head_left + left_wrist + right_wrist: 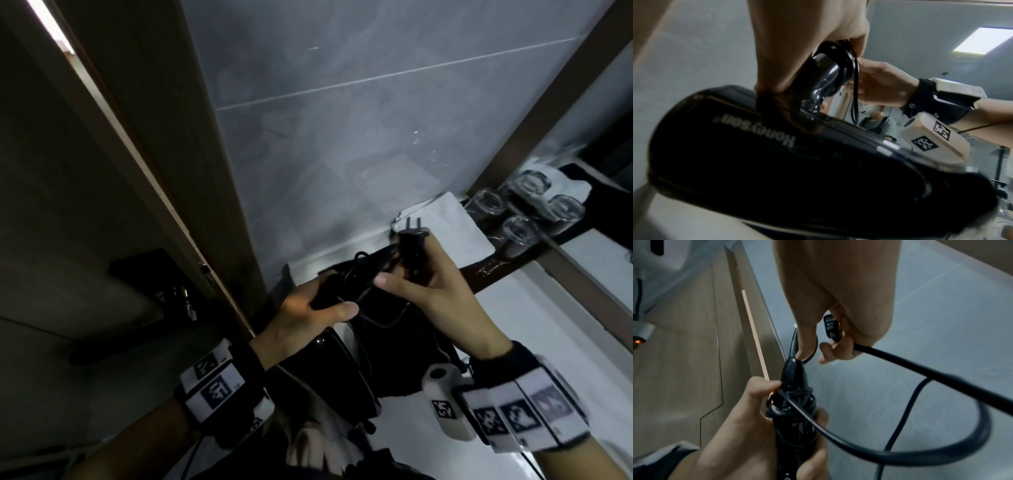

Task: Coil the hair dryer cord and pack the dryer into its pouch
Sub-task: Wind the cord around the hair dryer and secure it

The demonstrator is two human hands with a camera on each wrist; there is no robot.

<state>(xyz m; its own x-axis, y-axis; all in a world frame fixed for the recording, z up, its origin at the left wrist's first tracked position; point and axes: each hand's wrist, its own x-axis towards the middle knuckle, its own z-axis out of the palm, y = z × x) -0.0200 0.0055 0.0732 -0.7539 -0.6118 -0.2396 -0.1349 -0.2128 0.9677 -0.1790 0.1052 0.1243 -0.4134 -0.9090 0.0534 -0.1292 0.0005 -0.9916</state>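
My left hand [301, 308] grips the handle [826, 78] of the black hair dryer [756, 154]. Its barrel points down towards me. Several turns of the black cord [797, 399] are wound round the handle under my left thumb. My right hand [431, 287] holds the plug [412, 250] just right of the handle, prongs pointing up. A loose loop of cord [920, 456] hangs from the plug back to the handle. What looks like the black pouch [400, 346] lies on the counter under both hands, partly hidden by them.
A folded white towel [452, 222] and several upturned glasses [520, 229] stand at the back right beside a mirror [603, 113]. A grey tiled wall [342, 137] is ahead, and a wooden door frame [154, 192] is at the left. The white counter [548, 325] runs to the right.
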